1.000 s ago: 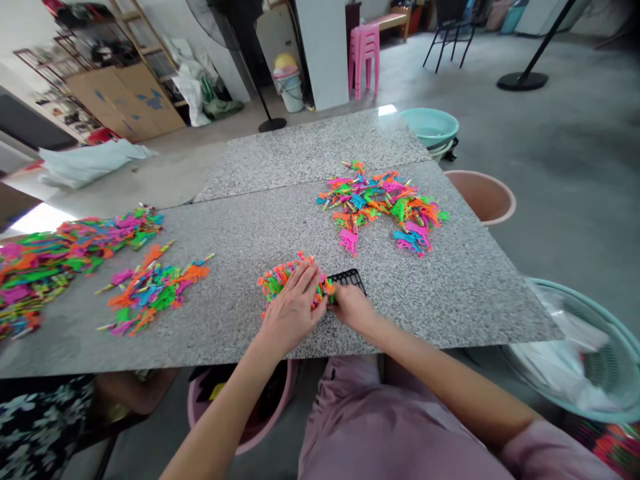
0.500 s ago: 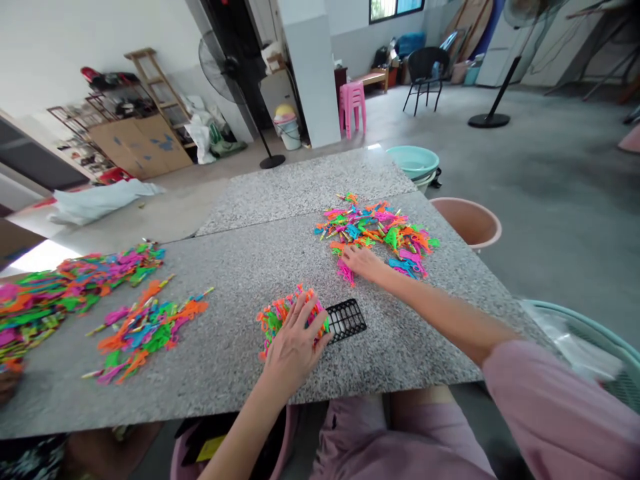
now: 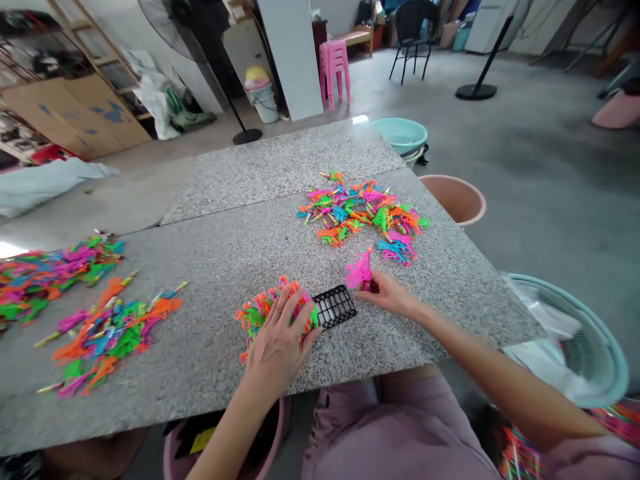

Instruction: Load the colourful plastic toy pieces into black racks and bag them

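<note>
A black plastic grid rack lies on the granite table. Its left part is packed with upright orange, green and pink plastic pieces. My left hand lies over those pieces, its fingers stretched out and its thumb apart near the bare cells. Just right of the rack, my right hand pinches a bright pink plastic piece above the tabletop; its exact shape is blurred. Beyond that hand is a loose pile of colourful pistol-shaped plastic pieces, some with gold tips.
More colourful pieces lie in a small heap and a larger one on the left. Beside the table's right edge stand a peach basin, a turquoise basin and a green basket. A pink tub sits underneath.
My right hand has come back from the near edge of the loose pile toward the rack, bringing the pink piece. My left hand stays over the rack. The view has tilted downward.
</note>
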`<state>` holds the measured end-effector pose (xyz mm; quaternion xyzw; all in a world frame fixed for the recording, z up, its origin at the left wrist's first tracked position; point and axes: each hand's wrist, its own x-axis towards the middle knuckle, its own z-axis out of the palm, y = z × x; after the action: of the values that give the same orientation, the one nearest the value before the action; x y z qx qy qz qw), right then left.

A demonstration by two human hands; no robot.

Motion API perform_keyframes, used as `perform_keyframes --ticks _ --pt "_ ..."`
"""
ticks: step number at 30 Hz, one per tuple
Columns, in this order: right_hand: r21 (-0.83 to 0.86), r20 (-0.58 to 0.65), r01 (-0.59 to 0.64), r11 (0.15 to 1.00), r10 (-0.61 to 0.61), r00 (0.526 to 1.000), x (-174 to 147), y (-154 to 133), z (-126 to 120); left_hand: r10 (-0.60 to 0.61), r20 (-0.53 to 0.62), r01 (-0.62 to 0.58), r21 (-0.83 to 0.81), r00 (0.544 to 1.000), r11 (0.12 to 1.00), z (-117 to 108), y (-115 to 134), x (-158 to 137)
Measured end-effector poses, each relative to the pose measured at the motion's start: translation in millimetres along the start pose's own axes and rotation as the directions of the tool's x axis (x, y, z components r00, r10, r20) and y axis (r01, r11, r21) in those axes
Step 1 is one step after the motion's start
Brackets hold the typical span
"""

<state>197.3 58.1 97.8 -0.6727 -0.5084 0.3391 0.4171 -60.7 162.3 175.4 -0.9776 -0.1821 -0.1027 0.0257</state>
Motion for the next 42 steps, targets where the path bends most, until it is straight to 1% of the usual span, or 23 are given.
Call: perform_keyframes --ticks 2,4,7,9,11,14,17,20,24,27,31,33,35,37,40,42 --pt "-0.065 -0.025 0.016 0.998 -0.017 1.0 -1.9 -4.7 5.3 -0.002 0.019 0.002 -0.002 1.0 1.0 -1.7 0.5 -0.1" --pt "-0.132 -0.037 0.061 0.989 -0.066 0.997 -1.7 -9.5 8.6 -0.003 0.041 0.004 -0.008 0.999 1.0 -3.8 1.2 -0.4" --pt "-0.261 -0.059 0.099 0.96 -0.119 0.991 -4.9 -14.5 11.7 -0.011 0.064 0.013 -0.016 0.998 1.0 -6.6 2.5 -0.2" --pt "-0.344 -0.048 0.102 0.933 -0.126 0.991 -10.0 -16.4 13.4 -0.022 0.061 0.023 -0.019 0.998 1.0 -8.1 3.4 0.6" --pt "-0.372 -0.005 0.122 0.92 -0.134 0.991 -15.6 -18.8 15.3 -0.026 0.06 0.028 -0.027 0.998 0.999 -9.5 4.2 1.6" --pt "-0.335 0.04 0.168 0.927 -0.164 0.986 -17.7 -24.0 19.3 -0.019 0.065 0.022 -0.055 0.998 0.998 -11.5 4.9 2.9" --pt "-0.348 -0.008 0.145 0.926 -0.158 0.987 -4.8 -28.2 28.4 -0.025 0.055 0.029 -0.062 0.998 0.998 -12.8 4.9 3.4" --pt "-0.32 -0.029 0.129 0.938 -0.146 0.989 19.6 -28.9 46.2 -0.026 0.056 0.029 -0.043 0.998 0.999 -12.8 4.5 3.1" --pt "-0.214 0.031 0.189 0.958 -0.187 0.982 49.9 -28.8 76.4 -0.03 0.057 0.031 -0.017 0.998 0.999 -12.0 4.2 1.9" --pt "-0.231 0.074 0.195 0.953 -0.182 0.98 60.5 -32.4 90.4 -0.036 0.063 0.036 0.005 0.997 0.999 -11.3 4.8 1.3" --pt "-0.371 0.095 0.17 0.913 -0.145 0.985 64.0 -41.3 88.7 -0.036 0.057 0.036 0.011 0.998 0.999 -10.1 5.7 1.5" --pt "-0.389 0.11 0.177 0.904 -0.145 0.983 66.6 -43.7 83.8 -0.042 0.042 0.042 0.004 0.998 0.999 -9.4 5.8 2.1" --pt "-0.346 0.129 0.196 0.918 -0.161 0.979 70.4 -42.3 80.1 -0.046 0.031 0.047 -0.009 0.998 0.999 -8.5 5.3 2.7" --pt "-0.255 0.14 0.205 0.945 -0.173 0.975 73.5 -37.7 78.9 -0.046 0.029 0.046 -0.026 0.999 0.999 -7.7 4.4 3.1" --pt "-0.121 0.127 0.211 0.97 -0.196 0.972 72.2 -29.3 82.1 -0.044 0.028 0.046 -0.045 0.999 0.998 -6.5 2.8 3.1" --pt "-0.092 0.116 0.214 0.972 -0.203 0.972 67.2 -26.1 85.5 -0.043 0.025 0.044 -0.045 0.999 0.998 -6.0 2.2 2.9"
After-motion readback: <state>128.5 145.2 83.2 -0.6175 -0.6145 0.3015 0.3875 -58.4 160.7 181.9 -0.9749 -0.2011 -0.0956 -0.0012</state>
